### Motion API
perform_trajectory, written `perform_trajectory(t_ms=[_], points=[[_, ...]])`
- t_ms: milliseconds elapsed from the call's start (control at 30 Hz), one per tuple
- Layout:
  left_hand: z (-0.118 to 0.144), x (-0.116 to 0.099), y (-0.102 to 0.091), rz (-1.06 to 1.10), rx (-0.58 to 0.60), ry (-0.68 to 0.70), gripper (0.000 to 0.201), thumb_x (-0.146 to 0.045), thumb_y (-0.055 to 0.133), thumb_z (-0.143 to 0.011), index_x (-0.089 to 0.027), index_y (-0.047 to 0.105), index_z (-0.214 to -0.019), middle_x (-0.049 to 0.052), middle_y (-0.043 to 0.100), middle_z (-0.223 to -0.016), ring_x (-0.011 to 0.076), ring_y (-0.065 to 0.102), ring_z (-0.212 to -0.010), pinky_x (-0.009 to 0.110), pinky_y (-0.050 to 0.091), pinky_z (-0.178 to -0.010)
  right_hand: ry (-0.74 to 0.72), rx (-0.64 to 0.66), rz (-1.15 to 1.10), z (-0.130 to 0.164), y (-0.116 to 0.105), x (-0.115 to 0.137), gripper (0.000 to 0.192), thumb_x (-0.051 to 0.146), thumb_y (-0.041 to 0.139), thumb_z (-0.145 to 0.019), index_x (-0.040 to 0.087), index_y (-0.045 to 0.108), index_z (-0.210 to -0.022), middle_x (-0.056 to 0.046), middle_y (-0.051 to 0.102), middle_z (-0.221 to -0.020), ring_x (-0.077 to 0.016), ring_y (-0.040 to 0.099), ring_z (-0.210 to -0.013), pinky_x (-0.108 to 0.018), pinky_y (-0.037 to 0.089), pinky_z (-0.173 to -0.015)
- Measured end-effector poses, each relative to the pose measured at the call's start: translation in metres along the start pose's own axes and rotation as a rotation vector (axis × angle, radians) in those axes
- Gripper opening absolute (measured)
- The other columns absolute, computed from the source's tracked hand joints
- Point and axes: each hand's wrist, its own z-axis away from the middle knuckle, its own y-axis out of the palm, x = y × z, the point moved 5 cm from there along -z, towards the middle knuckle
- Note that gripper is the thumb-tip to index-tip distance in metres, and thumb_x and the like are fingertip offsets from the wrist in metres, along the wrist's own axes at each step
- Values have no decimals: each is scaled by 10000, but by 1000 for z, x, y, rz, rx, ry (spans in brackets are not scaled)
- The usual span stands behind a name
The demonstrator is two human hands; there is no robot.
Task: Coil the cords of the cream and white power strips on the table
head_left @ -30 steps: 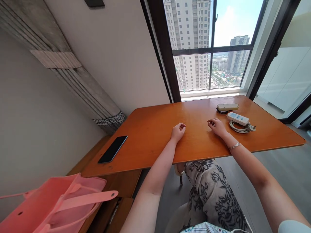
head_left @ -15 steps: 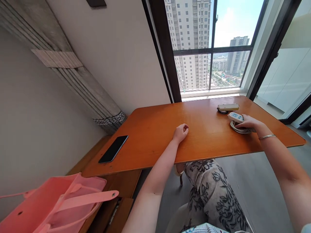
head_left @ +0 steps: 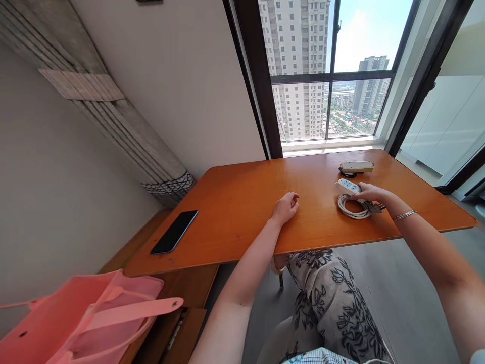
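I'm clamping my right hand (head_left: 373,193) on the white power strip (head_left: 348,186) at the bench's (head_left: 235,202) right side, beside its coiled cable (head_left: 356,216); my left hand (head_left: 286,208) is resting empty, fingers curled together.

There are two hands (head_left: 286,208), two power strips (head_left: 348,186), one dark-screened device (head_left: 174,232), one bag (head_left: 56,316) and one table (head_left: 242,207).

I hold a white power strip (head_left: 348,186) by its right end, sockets facing up, at the right of the table (head_left: 235,212); its pale cord (head_left: 358,216) is coiled nearer me.
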Motion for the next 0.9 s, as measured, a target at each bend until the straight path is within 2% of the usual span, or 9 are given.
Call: perform_trajectory(t_ms=[100, 200, 267, 367, 500, 600, 700, 767, 900], points=[[6, -18, 3, -79, 77, 123, 404, -207, 576, -790, -219, 629, -1190, 65, 682, -1138, 176, 649, -791, 340, 532, -822, 16, 106, -404, 0, 31, 22, 413, 353, 910, -607, 185, 617, -843, -25, 665, -742, -170, 625, -621, -247, 492, -496], [12, -34, 6, -131, 147, 303, 629, -169, 646, -695, -240, 581, -1317, 96, 579, -1385, 265, 614, -1159, 397, 496, -1021, 31, 232, -859, 0, 62, 47, 360, 325, 863, -710, 192, 582, -891, -34, 669, -773, -170, 671, -625, -239, 532, -464], [15, -40, 7, -147, 182, 391, 678, -152, 667, -666, -239, 584, -1333, 112, 504, -1479, 299, 535, -1296, 431, 445, -1103, 17, 193, -1051, -2, 75, 58, 320, 319, 826, -764, 201, 565, -906, -33, 672, -812, -172, 698, -670, -241, 570, -490], [15, -39, 9, -167, 206, 421, 478, -181, 676, -701, -227, 681, -1176, 124, 512, -1472, 310, 527, -1313, 461, 422, -1123, -12, 48, -1180, -7, 84, 62, 289, 316, 803, -791, 212, 559, -904, -16, 663, -835, -157, 699, -707, -237, 600, -527], [12, -35, 9, -131, 179, 381, 233, -251, 645, -803, -210, 703, -1025, 126, 603, -1367, 283, 564, -1270, 447, 441, -1091, -3, -180, -1301, -13, 82, 47, 320, 345, 812, -765, 218, 543, -881, 14, 623, -832, -129, 670, -692, -217, 589, -507], [9, -33, 7, -76, 123, 343, 165, -289, 629, -856, -205, 684, -986, 115, 655, -1298, 266, 599, -1215, 441, 451, -1054, 18, -310, -1356, -15, 78, 32, 366, 391, 817, -742, 225, 524, -884, 22, 607, -831, -125, 662, -690, -207, 569, -487], [5, -26, 4, -8, 42, 263, 128, -306, 608, -887, -210, 661, -952, 93, 692, -1218, 245, 622, -1162, 421, 453, -1029, 34, -383, -1374, -14, 74, 21, 385, 436, 802, -740, 233, 515, -895, 25, 614, -839, -124, 672, -707, -205, 574, -515], [3, -17, -1, 66, -46, 180, 149, -339, 564, -920, -212, 640, -930, 80, 711, -1124, 221, 639, -1089, 382, 473, -985, 29, -428, -1391, -12, 70, 15, 396, 463, 792, -735, 232, 516, -900, 30, 619, -842, -110, 666, -694, -185, 551, -500], [2, 14, -18, 224, -298, -71, 281, -423, 433, -983, -215, 579, -864, 52, 688, -882, 178, 641, -850, 302, 508, -793, 3, -504, -1426, -8, 60, 5, 442, 505, 794, -700, 226, 509, -890, 46, 613, -808, -77, 620, -621, -145, 454, -428]])
